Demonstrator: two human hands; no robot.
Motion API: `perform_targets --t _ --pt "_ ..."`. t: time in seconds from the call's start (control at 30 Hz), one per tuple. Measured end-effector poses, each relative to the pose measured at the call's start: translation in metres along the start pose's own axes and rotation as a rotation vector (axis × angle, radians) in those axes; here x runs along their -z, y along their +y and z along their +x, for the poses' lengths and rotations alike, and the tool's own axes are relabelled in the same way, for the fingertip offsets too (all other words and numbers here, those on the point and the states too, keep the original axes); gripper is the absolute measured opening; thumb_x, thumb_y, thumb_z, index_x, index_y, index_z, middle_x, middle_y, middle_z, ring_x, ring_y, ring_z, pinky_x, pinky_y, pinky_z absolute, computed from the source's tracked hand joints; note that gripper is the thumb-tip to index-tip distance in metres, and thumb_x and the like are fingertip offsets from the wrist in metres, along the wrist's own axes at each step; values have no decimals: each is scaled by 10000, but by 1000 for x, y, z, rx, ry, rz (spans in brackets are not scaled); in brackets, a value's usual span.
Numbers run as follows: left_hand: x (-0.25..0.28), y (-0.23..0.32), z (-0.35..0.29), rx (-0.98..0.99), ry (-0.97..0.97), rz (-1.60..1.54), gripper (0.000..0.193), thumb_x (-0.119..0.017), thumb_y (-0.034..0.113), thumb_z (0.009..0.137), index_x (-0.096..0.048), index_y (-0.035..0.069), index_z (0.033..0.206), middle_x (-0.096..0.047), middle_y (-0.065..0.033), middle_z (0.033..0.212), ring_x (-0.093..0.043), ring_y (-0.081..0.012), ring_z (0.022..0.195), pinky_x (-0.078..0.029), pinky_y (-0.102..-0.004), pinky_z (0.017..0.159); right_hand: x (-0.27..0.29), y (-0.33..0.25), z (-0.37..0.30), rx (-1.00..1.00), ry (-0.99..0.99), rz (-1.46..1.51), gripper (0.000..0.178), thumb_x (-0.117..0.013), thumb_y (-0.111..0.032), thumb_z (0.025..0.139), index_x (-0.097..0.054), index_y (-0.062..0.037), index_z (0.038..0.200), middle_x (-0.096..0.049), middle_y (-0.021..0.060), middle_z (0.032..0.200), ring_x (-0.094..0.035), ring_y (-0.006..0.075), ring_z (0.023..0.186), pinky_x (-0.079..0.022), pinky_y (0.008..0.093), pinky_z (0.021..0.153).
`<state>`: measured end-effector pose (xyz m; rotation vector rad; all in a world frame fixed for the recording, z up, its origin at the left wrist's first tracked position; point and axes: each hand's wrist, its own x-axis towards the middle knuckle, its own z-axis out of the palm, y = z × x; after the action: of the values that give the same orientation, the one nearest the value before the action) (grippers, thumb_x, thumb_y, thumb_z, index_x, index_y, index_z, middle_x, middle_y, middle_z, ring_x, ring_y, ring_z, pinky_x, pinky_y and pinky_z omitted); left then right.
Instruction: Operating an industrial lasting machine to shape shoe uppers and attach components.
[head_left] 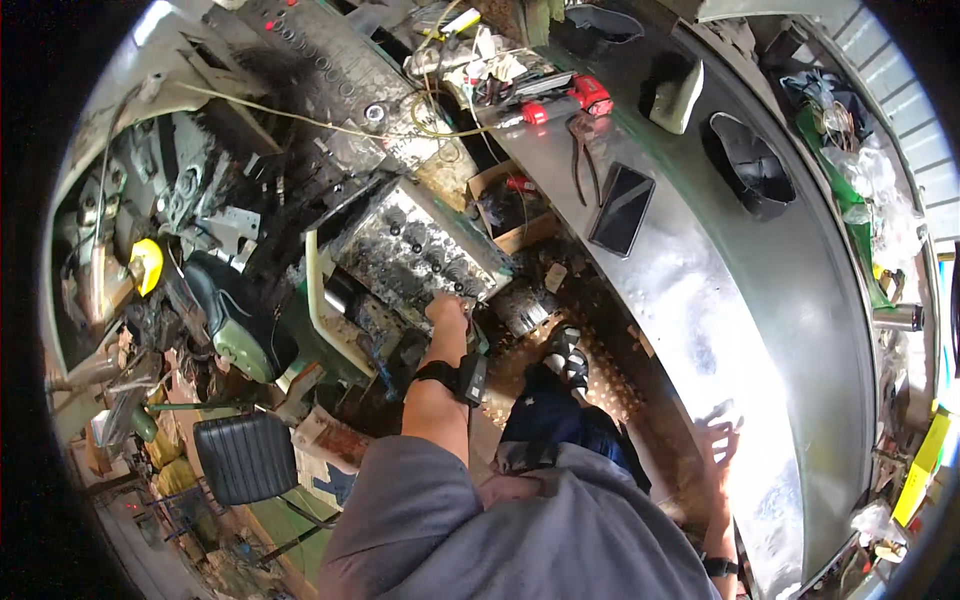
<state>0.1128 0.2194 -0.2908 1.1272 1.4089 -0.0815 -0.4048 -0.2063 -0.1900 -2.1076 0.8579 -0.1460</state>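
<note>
My left hand (pixel 447 308) reaches to the near edge of a worn metal machine panel (pixel 415 245) with several dark round fittings on it. Its fingers look closed; whatever lies inside them is hidden. A black device is strapped to that forearm (pixel 470 379). To the right, my right hand (pixel 719 445) rests at the edge of a long, shiny metal bench top (pixel 690 290), fingers apart and nothing gripped. Farther up that surface lie a dark phone (pixel 622 210), a pair of pliers (pixel 583 160) and a red power tool (pixel 570 98).
A black-cushioned seat (pixel 244 457) stands at lower left. A green machine part (pixel 240 335) juts out left of my arm. Beyond the panel is an open cardboard box (pixel 525 235). A black shoe-shaped holder (pixel 748 165) sits on the bench's far side. A yellow cable (pixel 300 118) crosses the back.
</note>
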Motion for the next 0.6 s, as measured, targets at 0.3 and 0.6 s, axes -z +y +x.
perform_targets --t 0.3,0.6 --pt "7 13 41 188 -164 23 313 -539 213 1032 -585 -92 1085 -643 -168 958 -648 -313 819 -612 -418 753 0 -42 2 -379 111 232 859 -670 -213 919 -154 -108 1597 -507 55 1267 -539 99 1029 -434 220 785" --pt "5 12 34 237 -171 -38 242 -471 185 1021 -533 -48 1039 -598 -135 984 -611 -308 886 -596 -439 857 -10 -80 19 -50 5 -181 785 -641 -116 929 -210 -123 1585 -510 68 1242 -562 81 964 -473 259 772"
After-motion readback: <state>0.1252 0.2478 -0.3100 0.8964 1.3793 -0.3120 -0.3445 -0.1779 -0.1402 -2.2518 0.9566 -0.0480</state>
